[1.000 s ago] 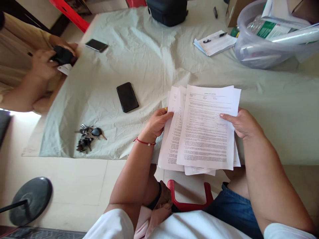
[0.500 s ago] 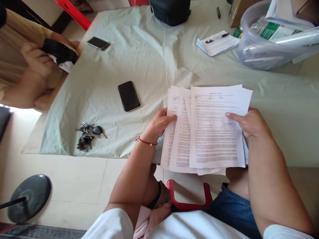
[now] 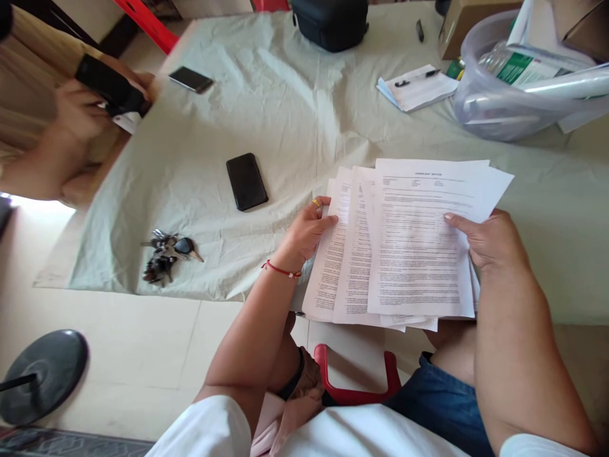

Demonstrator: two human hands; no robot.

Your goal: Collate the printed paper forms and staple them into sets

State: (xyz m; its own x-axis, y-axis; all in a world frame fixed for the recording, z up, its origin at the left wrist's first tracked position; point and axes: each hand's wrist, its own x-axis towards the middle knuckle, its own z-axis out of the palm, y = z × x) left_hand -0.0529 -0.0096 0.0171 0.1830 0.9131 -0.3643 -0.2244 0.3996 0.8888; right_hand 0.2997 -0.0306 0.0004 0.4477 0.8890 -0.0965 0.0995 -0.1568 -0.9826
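Several printed paper sheets (image 3: 419, 254) are fanned out between my two hands, over the table's near edge. My left hand (image 3: 307, 231) pinches the left side of the fan, thumb on top and the other fingers mostly underneath. On the right, my right hand (image 3: 490, 238) grips the sheets with its thumb across the top page, its fingers hidden behind. Small printed lines cover the pages, with a heading on the top one. To the left of my left hand lies a black phone (image 3: 247, 181), and a bunch of keys (image 3: 171, 254) is farther left near the edge.
A clear plastic basket (image 3: 490, 117) full of items stands at the back right, beside a notepad with a pen (image 3: 419, 87). A black case (image 3: 330, 24) sits at the back, another phone (image 3: 191, 79) at the left. Another person's hand (image 3: 80, 111) holds a black device there.
The sheets are spread wider: my right hand has moved right with the top pages, while my left hand stays nearly in place. The other person's black device has tilted slightly.
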